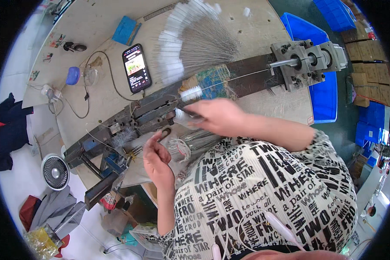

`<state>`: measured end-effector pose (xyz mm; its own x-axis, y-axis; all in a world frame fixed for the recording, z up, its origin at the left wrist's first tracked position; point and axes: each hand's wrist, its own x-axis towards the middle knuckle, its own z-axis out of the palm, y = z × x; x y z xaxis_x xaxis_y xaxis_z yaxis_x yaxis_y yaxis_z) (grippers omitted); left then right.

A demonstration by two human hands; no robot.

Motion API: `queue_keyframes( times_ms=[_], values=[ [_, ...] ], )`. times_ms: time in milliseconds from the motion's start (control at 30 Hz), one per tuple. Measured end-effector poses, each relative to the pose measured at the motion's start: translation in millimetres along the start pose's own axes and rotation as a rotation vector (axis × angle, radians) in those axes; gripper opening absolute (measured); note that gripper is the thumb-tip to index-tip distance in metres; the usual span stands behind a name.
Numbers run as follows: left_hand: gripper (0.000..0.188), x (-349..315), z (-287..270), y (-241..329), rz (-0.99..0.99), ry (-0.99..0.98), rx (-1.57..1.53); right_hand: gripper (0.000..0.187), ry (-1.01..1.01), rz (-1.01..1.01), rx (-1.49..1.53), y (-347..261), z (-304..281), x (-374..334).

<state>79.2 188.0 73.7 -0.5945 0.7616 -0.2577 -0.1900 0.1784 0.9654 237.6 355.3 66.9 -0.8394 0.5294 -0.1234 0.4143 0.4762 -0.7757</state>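
Note:
A long dark metal machine (160, 108) lies across the wooden table (86, 26). A thin wire with a white bristle brush (191, 93) on it stretches along the machine to a grey motor head (307, 60). My right hand (216, 116) reaches over the machine just below the brush, fingers closed on a white brush piece (182, 116). My left hand (156, 156) hovers near the machine's front edge, fingers pinched together; what it holds is too small to tell. A fan of finished wire brushes (190, 43) with white tips lies behind the machine.
A smartphone (136, 68) with a lit screen lies left of the brush fan. A blue-lidded cup (73, 76), cables and a charger sit further left. Blue plastic bins (323, 95) and cardboard boxes stand at the right. A small fan (55, 172) stands on the floor at lower left.

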Motion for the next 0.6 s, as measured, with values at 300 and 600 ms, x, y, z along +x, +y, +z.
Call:
queue_keyframes(
  times_ms=[300,600],
  values=[
    [0.055,17,8,16,0.143,-0.096,0.284,0.028,0.061,-0.289,-0.371,-5,-86,-6],
    [0.038,15,24,25,0.102,-0.075,0.081,0.012,-0.012,-0.118,-0.751,17,-124,-21]
  ],
)
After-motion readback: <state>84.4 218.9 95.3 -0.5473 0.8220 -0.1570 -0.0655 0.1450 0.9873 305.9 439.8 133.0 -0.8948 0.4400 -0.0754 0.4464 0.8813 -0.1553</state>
